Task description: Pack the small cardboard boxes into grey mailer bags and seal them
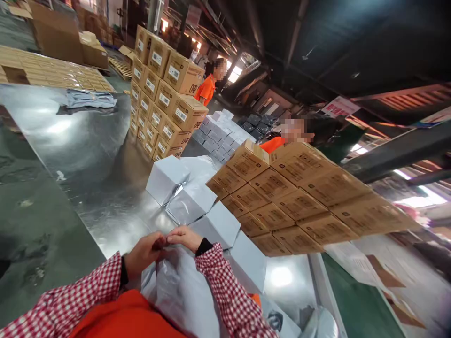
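Left hand point(146, 253) and right hand point(186, 237) meet, fingers bent nearly closed, seemingly pinching the edge of 1 pale plastic bag point(185, 286) below.

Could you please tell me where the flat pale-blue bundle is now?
In the head view, the bundle lies at the upper left on the metal table, left of the tall carton stack and beyond the left hand.
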`<state>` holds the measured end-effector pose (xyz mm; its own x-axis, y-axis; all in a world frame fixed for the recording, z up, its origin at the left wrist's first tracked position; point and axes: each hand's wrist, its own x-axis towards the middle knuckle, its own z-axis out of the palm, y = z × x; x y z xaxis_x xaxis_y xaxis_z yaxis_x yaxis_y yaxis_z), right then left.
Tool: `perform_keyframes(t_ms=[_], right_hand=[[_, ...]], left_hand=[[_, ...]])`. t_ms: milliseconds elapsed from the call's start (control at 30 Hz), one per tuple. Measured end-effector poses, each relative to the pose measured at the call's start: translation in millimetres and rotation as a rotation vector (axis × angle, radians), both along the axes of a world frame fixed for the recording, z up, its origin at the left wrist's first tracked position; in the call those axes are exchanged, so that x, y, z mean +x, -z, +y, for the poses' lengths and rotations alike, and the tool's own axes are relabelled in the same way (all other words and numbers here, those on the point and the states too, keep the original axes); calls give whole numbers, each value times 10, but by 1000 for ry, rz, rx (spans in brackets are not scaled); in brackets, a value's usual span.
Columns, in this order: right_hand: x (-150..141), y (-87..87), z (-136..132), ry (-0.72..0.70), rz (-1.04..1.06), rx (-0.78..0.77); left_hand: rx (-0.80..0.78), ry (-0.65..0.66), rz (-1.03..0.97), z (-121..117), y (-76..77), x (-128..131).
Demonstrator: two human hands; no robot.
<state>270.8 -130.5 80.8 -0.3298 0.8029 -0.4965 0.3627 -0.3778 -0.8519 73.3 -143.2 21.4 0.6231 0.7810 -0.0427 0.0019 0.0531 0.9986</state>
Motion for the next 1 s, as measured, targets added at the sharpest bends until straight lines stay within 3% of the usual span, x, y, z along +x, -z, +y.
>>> perform_keyframes(t_ms=[100,300,467,700,833,1000], right_hand=[[-70,113,-1,-92,64,-86],[-82,67,-139,-175,108,-88],[-135,107,-152,-146,100,-139],[-148,126,-212,-27,137,-61],[-103,142,-222,176,191,-36],[103,248,-202,396,-182,3]], left_hand=[[123,-57,72,-50,98,-21],[218,-91,137,-103,192,-58],[268,-105,167,-129,198,-78],[278,-161,169,-136,86,-58],[239,-208,147,-109,24,-18],[247,-280,233,-142,-12,-95]])
